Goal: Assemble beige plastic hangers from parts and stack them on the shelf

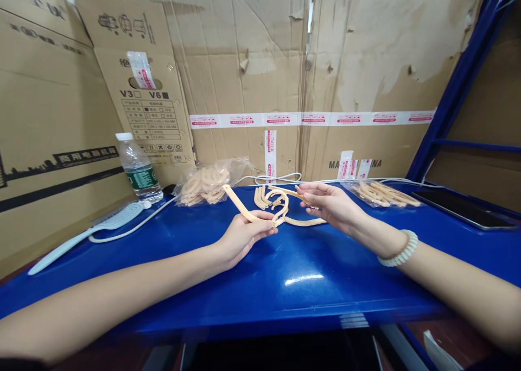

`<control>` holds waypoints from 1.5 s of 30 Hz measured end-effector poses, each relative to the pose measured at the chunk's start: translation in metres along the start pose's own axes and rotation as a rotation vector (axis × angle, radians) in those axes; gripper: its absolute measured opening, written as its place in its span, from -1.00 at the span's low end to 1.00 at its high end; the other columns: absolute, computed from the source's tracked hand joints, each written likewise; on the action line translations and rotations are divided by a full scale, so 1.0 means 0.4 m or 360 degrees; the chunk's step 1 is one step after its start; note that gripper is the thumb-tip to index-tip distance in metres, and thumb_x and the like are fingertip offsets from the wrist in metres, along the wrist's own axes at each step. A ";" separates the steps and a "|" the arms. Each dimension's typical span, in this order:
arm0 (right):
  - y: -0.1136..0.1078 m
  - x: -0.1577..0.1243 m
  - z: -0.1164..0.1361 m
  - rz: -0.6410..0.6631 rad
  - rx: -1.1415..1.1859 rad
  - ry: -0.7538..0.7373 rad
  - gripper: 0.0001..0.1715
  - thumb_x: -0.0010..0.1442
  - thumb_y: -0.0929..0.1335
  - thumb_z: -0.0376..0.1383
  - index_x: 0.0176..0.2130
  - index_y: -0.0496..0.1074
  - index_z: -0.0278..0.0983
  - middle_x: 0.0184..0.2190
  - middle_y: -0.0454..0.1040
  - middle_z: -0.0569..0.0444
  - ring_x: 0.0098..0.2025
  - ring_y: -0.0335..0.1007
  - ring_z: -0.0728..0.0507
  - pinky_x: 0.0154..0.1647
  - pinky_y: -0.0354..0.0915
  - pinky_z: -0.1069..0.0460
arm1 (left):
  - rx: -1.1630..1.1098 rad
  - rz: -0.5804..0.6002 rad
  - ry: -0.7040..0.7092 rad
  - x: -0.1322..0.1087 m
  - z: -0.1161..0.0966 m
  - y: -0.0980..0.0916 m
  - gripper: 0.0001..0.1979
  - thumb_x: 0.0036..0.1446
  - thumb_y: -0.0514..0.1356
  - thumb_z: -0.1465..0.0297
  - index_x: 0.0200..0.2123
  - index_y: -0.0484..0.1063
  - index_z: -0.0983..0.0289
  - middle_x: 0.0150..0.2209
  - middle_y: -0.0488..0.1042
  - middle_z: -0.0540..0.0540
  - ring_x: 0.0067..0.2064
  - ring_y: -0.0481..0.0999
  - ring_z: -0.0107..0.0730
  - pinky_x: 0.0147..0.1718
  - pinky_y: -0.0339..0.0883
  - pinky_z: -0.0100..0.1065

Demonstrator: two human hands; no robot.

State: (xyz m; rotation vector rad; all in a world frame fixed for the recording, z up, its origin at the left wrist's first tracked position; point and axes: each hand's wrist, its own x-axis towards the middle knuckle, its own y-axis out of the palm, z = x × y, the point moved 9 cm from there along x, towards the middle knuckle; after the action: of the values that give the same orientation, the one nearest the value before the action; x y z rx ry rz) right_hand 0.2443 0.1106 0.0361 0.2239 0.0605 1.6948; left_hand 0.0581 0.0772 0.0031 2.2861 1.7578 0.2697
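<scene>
My left hand (244, 239) is closed on a pale tan flat strip (240, 203), pinching its lower end between thumb and fingers. A curved tan piece (286, 201) meets the strip at my fingertips; whether they are joined I cannot tell. My right hand (336, 203) has its fingers bent round the end of another thin tan strip (299, 192), just right of the curve. Behind and between my hands lie several loose curved pieces (260, 197) on the blue table (260, 300). A long, slightly bent piece (305, 222) extends below my right hand.
A clear bag of rounded tan pieces (205, 185) lies back left, a bag of straight strips (380, 193) back right. At left are a water bottle (140, 170) and a pale hairbrush (93, 227). A dark tablet-like device (464, 209) lies far right. Cardboard (244, 77) walls the back.
</scene>
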 end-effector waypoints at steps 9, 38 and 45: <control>0.038 -0.003 -0.063 0.0196 0.0265 0.0221 -0.49 0.03 0.38 -0.55 -0.03 0.35 -0.21 -0.37 0.48 0.09 -0.40 0.46 -0.04 -0.20 0.50 -0.06 | 0.0016 0.0035 -0.0010 0.004 0.002 0.000 -0.77 -0.17 0.42 0.53 -0.42 0.44 0.36 -0.47 0.51 0.04 -0.35 0.56 -0.42 -0.15 0.43 -0.36; 0.157 -0.066 -0.079 0.0633 -0.0006 0.0133 -0.51 -0.13 0.54 -0.38 -0.17 0.40 -0.34 -0.40 0.56 0.09 -0.41 0.49 0.01 -0.33 0.40 0.12 | 0.0064 0.0293 0.0067 0.005 -0.001 0.024 -0.75 -0.21 0.46 0.49 -0.44 0.46 0.36 -0.44 0.53 0.04 -0.33 0.53 -0.45 -0.21 0.38 -0.41; 0.153 -0.064 -0.047 0.0589 -0.0038 -0.0074 -0.54 -0.07 0.52 -0.33 -0.16 0.38 -0.31 -0.36 0.56 0.07 -0.34 0.51 -0.03 -0.24 0.41 0.06 | 0.0115 0.0344 0.0084 0.006 -0.002 0.029 -0.78 -0.23 0.45 0.50 -0.48 0.49 0.36 -0.40 0.52 0.04 -0.32 0.53 -0.41 -0.23 0.37 -0.39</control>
State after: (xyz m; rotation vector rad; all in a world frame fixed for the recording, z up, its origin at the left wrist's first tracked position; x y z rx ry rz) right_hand 0.1841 0.0784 0.0250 0.2689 -0.0386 2.0564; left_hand 0.0690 0.0767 0.0072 2.5462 1.5680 0.3132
